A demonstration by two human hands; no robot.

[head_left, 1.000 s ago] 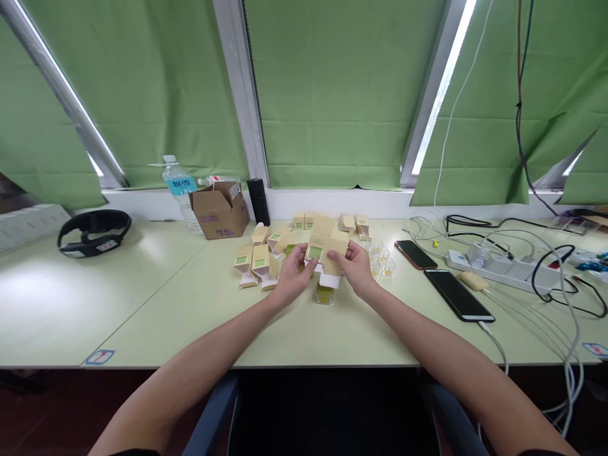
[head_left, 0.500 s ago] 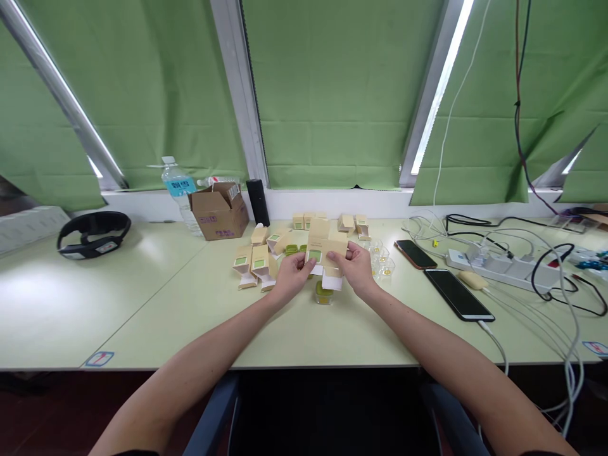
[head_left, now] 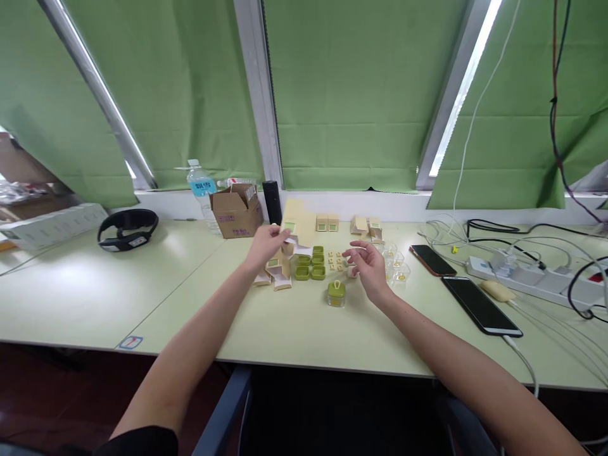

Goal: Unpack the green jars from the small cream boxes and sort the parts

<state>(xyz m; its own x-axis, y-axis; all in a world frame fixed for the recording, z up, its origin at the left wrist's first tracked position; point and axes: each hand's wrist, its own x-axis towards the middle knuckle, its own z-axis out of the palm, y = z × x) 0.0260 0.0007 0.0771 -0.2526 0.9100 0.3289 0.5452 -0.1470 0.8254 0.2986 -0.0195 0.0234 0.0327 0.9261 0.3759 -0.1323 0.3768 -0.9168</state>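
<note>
Pinched in my left hand (head_left: 266, 246) is an unfolded cream carton (head_left: 299, 221) with a green-edged window, held up over the left side of the group. My right hand (head_left: 368, 265) hovers with its fingers apart and nothing in them. In front of it stands a small clear jar with a green lid and loop (head_left: 336, 294). Between my hands lie several green square lids (head_left: 318, 272) and rows of tiny cream pieces (head_left: 335, 261). Clear cups (head_left: 401, 272) sit just beyond my right hand. Folded cartons (head_left: 280, 275) rest below my left hand, partly hidden.
More cartons (head_left: 327, 223) stand along the back. A brown cardboard box (head_left: 236, 212), a water bottle (head_left: 202, 190) and a black cylinder (head_left: 272, 202) are at back left, with a black headset (head_left: 128, 229) farther left. Phones (head_left: 481, 305), a power strip (head_left: 522, 278) and cables lie at right.
My right hand has let go of the carton and moved apart from it. My left hand has carried the carton to the left and away from me, uncovering the green lids. The view has turned left.
</note>
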